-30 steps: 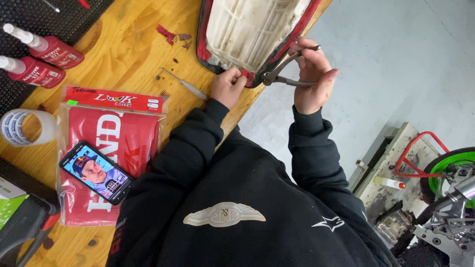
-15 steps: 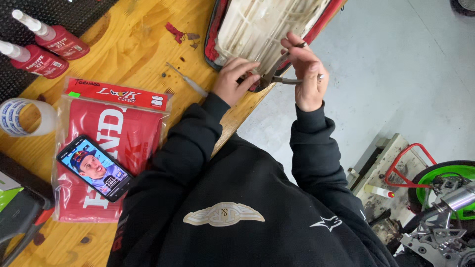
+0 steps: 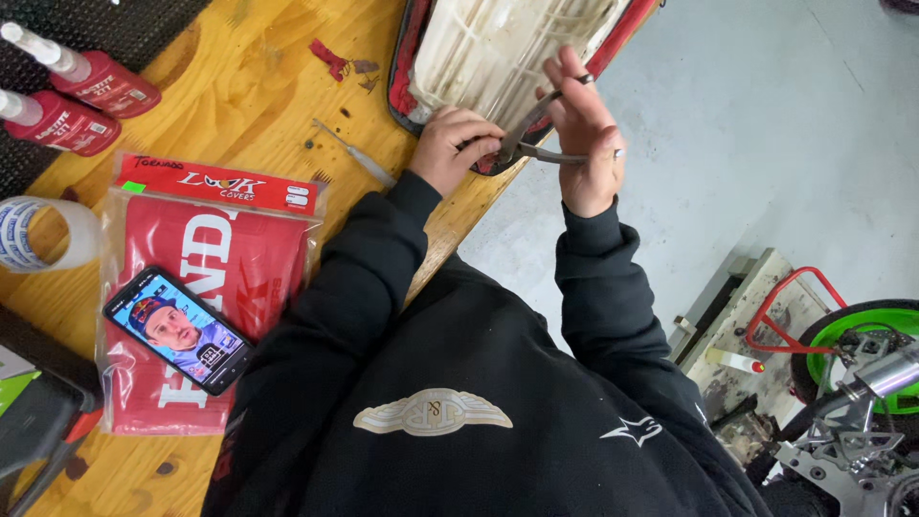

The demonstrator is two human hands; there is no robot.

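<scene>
From the head camera I see the right hand [image 3: 586,144] closed around the handles of a pair of pliers [image 3: 532,134], their nose set at the red-trimmed edge of an upturned seat base [image 3: 498,48] that lies at twelve o'clock on the wooden workbench [image 3: 239,86]. The left hand [image 3: 459,148] is curled shut on that same edge, pinning the red cover just beside the pliers' nose. Against the view a second ago, the right hand has risen and swung inward, so the pliers now bear on the seat's rim rather than hanging off it; I judge the work along this edge is under way. A thin pick tool [image 3: 354,153] lies on the bench at nine o'clock from the left hand. Further toward eight o'clock a packaged red seat cover [image 3: 191,239] carries a smartphone [image 3: 177,330], and two red bottles [image 3: 81,96] stand at ten o'clock.
</scene>
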